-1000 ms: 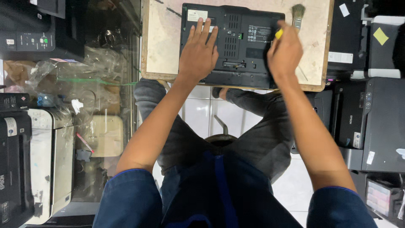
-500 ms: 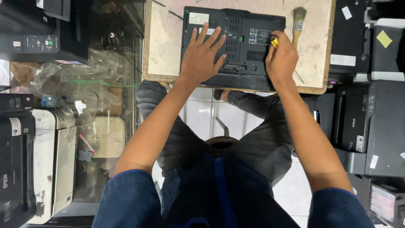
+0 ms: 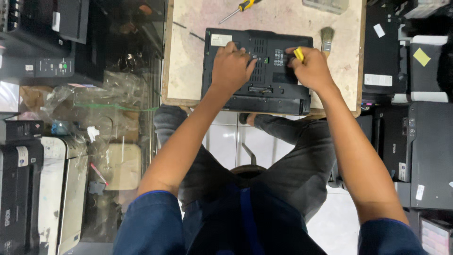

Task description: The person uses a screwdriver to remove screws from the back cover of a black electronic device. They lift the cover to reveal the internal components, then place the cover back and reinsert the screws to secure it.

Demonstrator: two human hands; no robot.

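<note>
Black plastic laptop base [image 3: 257, 71] lies underside-up on your tabletop [image 3: 188, 61], left hand [image 3: 231, 66] pressing flat (unclenched) to steady it. Your right hand [image 3: 309, 71] clenches a yellow-handled tool [image 3: 299, 54].

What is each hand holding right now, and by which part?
The right hand grips a screwdriver by its yellow handle. The left hand holds nothing; it rests flat on the black laptop.

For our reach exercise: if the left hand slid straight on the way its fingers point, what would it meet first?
The left hand points up-right across the laptop; it would probably meet the right hand first.
</note>
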